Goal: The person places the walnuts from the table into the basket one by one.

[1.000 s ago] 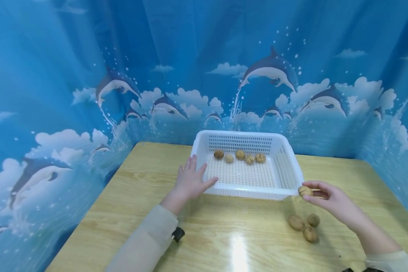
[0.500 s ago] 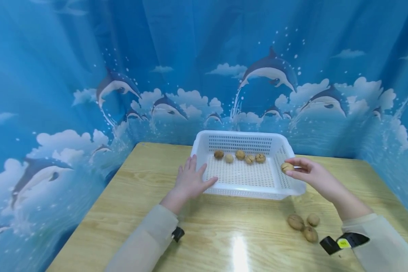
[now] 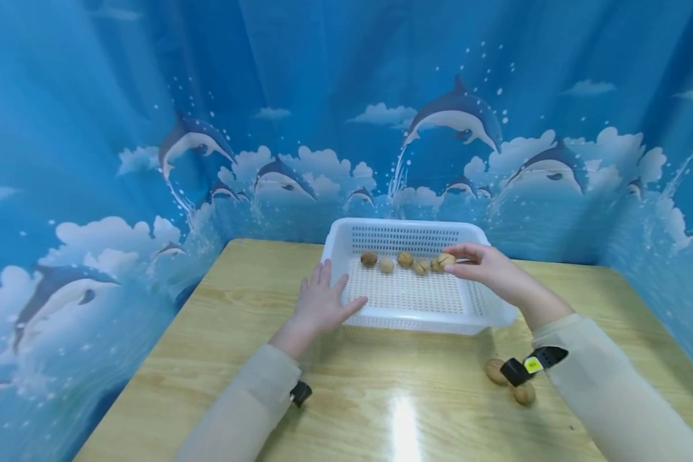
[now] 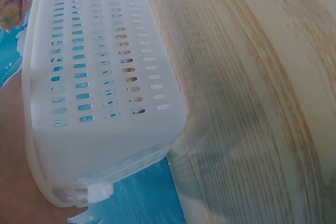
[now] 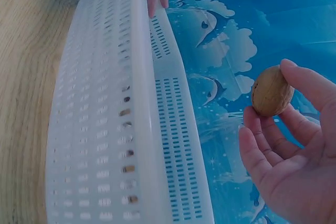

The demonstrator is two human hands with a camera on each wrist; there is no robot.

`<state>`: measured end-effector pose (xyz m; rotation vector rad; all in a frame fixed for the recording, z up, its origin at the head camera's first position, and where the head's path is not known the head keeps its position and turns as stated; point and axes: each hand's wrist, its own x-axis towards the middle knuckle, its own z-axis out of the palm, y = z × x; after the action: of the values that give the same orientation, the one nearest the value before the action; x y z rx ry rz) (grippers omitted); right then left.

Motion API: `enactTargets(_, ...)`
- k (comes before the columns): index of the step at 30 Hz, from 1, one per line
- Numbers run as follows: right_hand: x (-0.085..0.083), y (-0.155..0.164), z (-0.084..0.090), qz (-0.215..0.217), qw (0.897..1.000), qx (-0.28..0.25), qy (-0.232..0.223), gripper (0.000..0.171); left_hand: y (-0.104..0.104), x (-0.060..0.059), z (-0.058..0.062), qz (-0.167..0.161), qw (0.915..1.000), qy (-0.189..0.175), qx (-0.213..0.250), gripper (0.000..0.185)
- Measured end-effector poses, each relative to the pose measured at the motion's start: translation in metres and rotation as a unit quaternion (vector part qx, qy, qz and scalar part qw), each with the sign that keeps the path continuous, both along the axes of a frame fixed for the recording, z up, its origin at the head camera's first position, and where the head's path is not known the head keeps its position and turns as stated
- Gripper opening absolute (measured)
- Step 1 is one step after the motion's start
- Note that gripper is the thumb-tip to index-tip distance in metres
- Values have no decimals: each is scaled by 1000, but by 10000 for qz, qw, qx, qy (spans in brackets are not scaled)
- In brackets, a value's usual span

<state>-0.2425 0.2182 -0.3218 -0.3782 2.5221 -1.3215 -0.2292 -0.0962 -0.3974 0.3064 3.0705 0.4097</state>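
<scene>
My right hand (image 3: pixel 485 269) pinches a walnut (image 5: pixel 272 91) between thumb and fingertips, over the right part of a white perforated plastic basket (image 3: pixel 404 323). In the head view that walnut overlaps another walnut (image 3: pixel 436 264) in the basket. Several walnuts lie in a loose row toward the basket's back, among them a darker one (image 3: pixel 369 258) at the left and a paler one (image 3: pixel 385 265) beside it. My left hand (image 3: pixel 321 301) rests on the basket's left front corner with fingers spread. From the left wrist, the basket wall (image 4: pixel 100 129) hides most of the contents.
On the wooden table (image 3: pixel 346 385), in front of the basket's right end, lie walnuts, one (image 3: pixel 496 371) partly behind the right wrist's black camera (image 3: pixel 515 371) and another (image 3: pixel 523 393) below it. A blue dolphin-print curtain (image 3: pixel 335 128) encloses the table's back and sides.
My right hand has carried the walnut left and away from me, from the basket's right front corner to over its inside. The left hand stays on the corner.
</scene>
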Motion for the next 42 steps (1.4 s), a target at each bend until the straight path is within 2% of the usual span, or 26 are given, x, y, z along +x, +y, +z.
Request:
enactTargets(10,-28,-18,6,161,9998,-77,-25,65,2,0,4,-16,10000,-56,-31,81)
enactTargets(18,-51,-34,12,-85,9999,16,-124,67,0,1,2,-44,10000,-83,-31,81)
enactTargets(26,-73,-51,16,-41,9999,39,-95,64,1,1,4,-45,9999,-93,-70,82)
enactTargets(37,-97,-69,8,-54,9989,460,-78,54,3,-2,3,30,10000,-68,-5,82)
enactTargets(42,-104,-76,3,256,9986,459,-78,50,3,-1,1,55,9999,-96,61,81)
